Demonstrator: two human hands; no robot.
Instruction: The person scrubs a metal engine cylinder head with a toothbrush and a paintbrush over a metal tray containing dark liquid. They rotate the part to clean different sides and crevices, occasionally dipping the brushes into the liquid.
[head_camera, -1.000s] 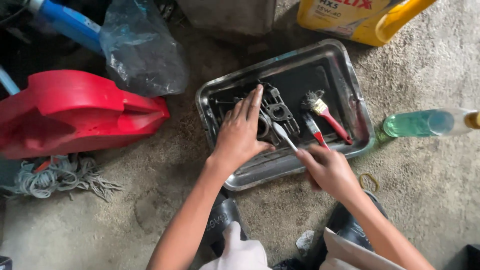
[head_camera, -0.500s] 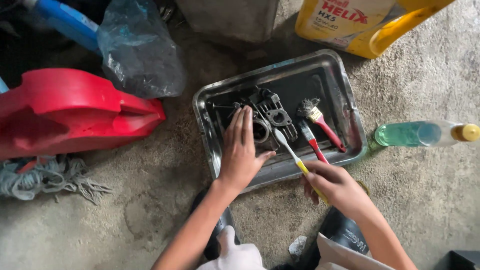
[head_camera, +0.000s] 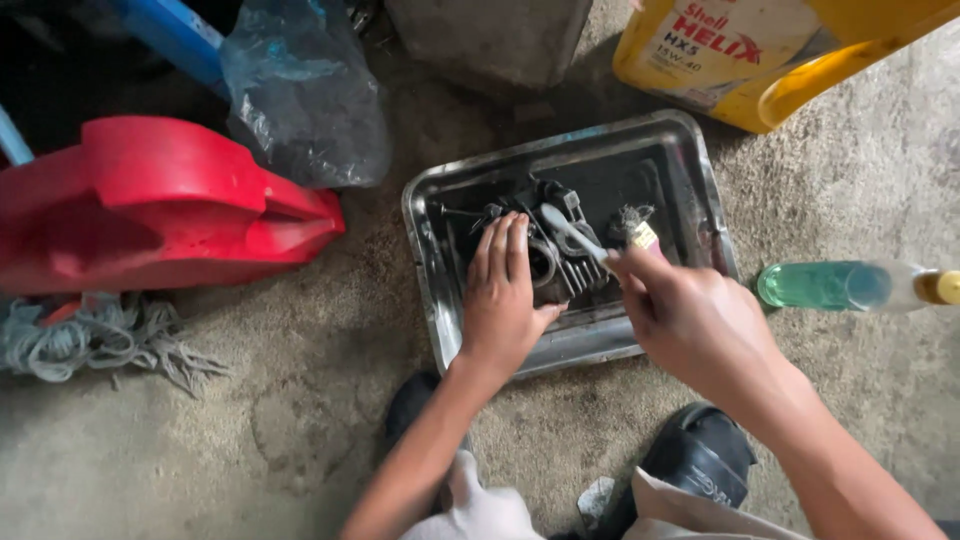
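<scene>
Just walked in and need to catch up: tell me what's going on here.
A person crouches over a metal tray on the concrete floor. The left hand rests flat on a dark engine part in the tray. The right hand holds a toothbrush, its head on the part. A yellow jug and a green bottle sit nearby.

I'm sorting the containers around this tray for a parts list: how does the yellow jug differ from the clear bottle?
The yellow jug is opaque, boxy and has a moulded handle; the clear bottle is see-through, round and slim, with no handle. The jug's contents are hidden, while the bottle shows green liquid. The jug sits beyond the metal tray, partly cut off by the picture's edge; the bottle lies on its side to the tray's right. Both rest on the concrete floor.
</scene>
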